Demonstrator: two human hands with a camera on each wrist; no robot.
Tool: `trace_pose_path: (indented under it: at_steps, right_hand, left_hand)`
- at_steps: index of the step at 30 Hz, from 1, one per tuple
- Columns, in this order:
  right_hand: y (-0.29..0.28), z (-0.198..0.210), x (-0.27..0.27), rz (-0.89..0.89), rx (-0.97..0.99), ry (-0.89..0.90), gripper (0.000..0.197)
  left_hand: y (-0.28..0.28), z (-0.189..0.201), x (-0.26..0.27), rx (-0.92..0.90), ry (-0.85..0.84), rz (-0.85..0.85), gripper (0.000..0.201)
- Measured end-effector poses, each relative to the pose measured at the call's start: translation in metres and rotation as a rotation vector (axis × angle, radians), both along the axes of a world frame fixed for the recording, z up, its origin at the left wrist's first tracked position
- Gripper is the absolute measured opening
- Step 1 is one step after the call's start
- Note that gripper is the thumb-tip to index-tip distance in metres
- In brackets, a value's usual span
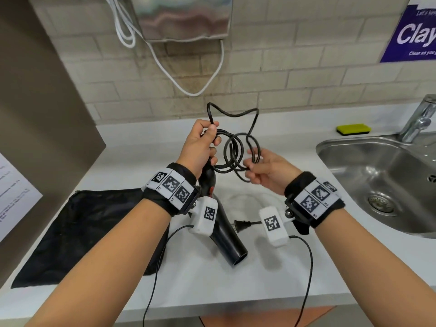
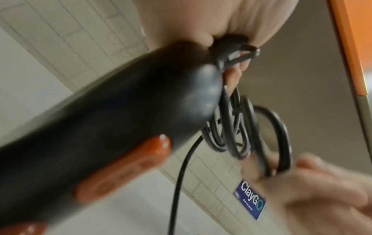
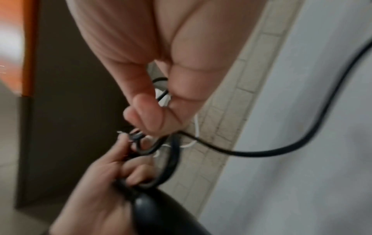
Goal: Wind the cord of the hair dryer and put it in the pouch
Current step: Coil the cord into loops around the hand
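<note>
I see a white tabletop (image 1: 212, 279) with a metal sink (image 1: 377, 185) on my right and a flat black pouch (image 1: 77, 230) on my left. The black hair dryer (image 1: 226, 241) is up over the tabletop, between my wrists. My left hand (image 1: 200, 147) grips its handle end and some cord (image 1: 232, 152) loops. My right hand (image 1: 266, 171) pinches the loops' other side. The plug (image 1: 240, 224) hangs low. A yellow sponge (image 1: 353, 129) sits by the tap (image 1: 417, 121).

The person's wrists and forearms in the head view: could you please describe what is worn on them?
Forearms are bare, no sleeves. Each wrist carries a black fabric strap with white blocks printed with black square codes, left wrist band and right wrist band. A white coded camera box hangs beneath each, trailing a thin black cable.
</note>
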State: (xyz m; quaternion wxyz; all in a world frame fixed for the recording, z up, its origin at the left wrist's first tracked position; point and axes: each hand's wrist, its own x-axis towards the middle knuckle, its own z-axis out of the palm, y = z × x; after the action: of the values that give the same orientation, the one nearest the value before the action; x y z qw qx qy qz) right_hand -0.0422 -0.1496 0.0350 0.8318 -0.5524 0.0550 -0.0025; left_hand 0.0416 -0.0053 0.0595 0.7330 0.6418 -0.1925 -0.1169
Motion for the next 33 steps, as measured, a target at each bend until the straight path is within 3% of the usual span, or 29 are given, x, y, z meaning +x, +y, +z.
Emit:
trace_pose_path:
  at_steps: [3,5,8,10,15,28,33]
  right_hand:
    - [0.012,0.017,0.002,-0.126,-0.061,-0.062,0.012]
    - [0.02,0.019,0.005,-0.246,-0.253,-0.072,0.014]
    - [0.025,0.009,0.004,-0.381,-0.653,-0.202,0.062]
    - [0.027,0.004,0.002,-0.382,-0.819,-0.258,0.082]
    - [0.027,0.009,0.003,-0.424,-1.007,-0.234,0.072]
    - [0.039,0.025,0.006,-0.203,-1.352,-0.157,0.066]
    - [0.05,0.025,0.015,-0.203,-1.452,-0.088,0.064]
  left_hand:
    - [-0.007,-0.001,-0.003,0.016,-0.015,0.018,0.015]
    - [-0.009,-0.001,-0.005,0.026,-0.019,0.029,0.015]
    - [-0.01,0.0,-0.005,0.021,-0.009,0.022,0.014]
    - [-0.008,0.001,-0.004,0.028,-0.024,0.013,0.013]
    - [-0.009,0.0,-0.003,0.033,-0.017,0.027,0.011]
    - [-0.01,-0.001,-0.001,0.024,-0.035,0.017,0.012]
    - [-0.014,-0.001,-0.001,0.018,-0.014,0.008,0.012]
